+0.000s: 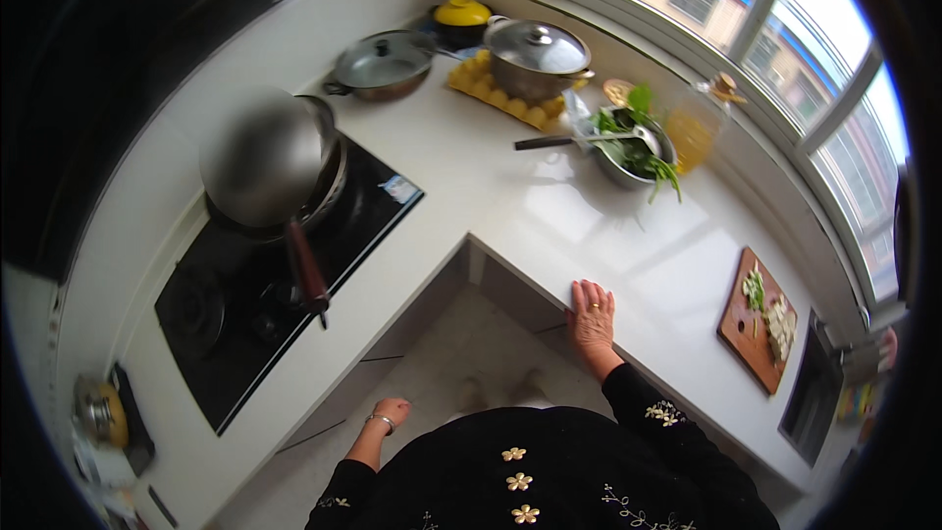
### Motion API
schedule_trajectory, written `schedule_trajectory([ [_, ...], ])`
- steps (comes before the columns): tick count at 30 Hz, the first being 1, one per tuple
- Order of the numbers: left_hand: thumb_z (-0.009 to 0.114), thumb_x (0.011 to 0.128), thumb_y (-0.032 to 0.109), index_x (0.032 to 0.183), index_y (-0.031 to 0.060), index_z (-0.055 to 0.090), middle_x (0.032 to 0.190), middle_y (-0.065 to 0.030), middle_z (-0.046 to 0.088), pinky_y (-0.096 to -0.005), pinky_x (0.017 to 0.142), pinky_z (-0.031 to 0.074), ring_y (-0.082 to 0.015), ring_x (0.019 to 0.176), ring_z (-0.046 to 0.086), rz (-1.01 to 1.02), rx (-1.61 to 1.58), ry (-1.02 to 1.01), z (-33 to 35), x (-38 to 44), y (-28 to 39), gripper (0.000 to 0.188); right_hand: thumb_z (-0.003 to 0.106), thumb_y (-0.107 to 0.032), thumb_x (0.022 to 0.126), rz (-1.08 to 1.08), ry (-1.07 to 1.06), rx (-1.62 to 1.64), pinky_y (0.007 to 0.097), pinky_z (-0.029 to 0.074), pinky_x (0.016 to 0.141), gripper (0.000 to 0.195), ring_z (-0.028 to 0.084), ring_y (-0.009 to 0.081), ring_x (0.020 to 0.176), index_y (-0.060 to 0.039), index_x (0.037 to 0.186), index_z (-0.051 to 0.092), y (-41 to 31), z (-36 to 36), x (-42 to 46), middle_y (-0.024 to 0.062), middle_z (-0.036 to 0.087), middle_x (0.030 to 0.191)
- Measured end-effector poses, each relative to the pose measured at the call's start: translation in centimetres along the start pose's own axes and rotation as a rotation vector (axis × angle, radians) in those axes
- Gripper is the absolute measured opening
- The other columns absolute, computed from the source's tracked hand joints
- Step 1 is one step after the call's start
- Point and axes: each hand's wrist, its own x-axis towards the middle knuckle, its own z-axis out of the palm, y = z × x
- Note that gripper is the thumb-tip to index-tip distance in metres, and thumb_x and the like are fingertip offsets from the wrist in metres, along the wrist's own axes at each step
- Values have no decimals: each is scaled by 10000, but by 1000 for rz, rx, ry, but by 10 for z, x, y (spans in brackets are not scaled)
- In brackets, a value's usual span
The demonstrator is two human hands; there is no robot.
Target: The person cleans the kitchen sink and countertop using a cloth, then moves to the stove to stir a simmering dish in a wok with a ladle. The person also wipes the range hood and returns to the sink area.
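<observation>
My right hand [592, 318] rests palm down on the front edge of the white countertop [508, 206], with nothing in it. Low over the floor, beside my body, hangs my left hand [393, 410], its fingers curled and seemingly holding nothing. On the black cooktop [294, 309] at the left stands a wok [335, 177], with a blurred metal lid or second pan [261, 162] tilted at it and a dark red handle [305, 265] towards me. To the right of my right hand, a wooden cutting board [743, 361] bears chopped green onion [753, 290] and pale cubes, perhaps tofu [781, 327].
A metal bowl of leafy greens [629, 177] carries a slotted spoon [544, 142]. Behind are a lidded pot [537, 62] on an egg tray [497, 96], a glass-lidded pan [386, 62] and an oil jar [695, 129]. A sink [812, 390] lies far right.
</observation>
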Motion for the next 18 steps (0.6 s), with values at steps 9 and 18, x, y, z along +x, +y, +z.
schedule_trajectory([
  [9,532,895,102,967,47,662,863,-84,668,-259,650,517,-183,703,656,1066,-170,262,-26,-81,339,159,685,-259,764,-97,-69,108,467,290,1045,688,363,252,1249,-162,1380,395,20,-21,9,50,393,1355],
  [18,709,757,194,1277,112,455,1290,-114,451,-469,1018,345,-312,1182,451,959,425,1134,-129,78,533,585,712,-276,747,-194,-102,338,401,349,985,655,428,236,1187,-153,1338,460,47,-46,23,54,462,1292],
])
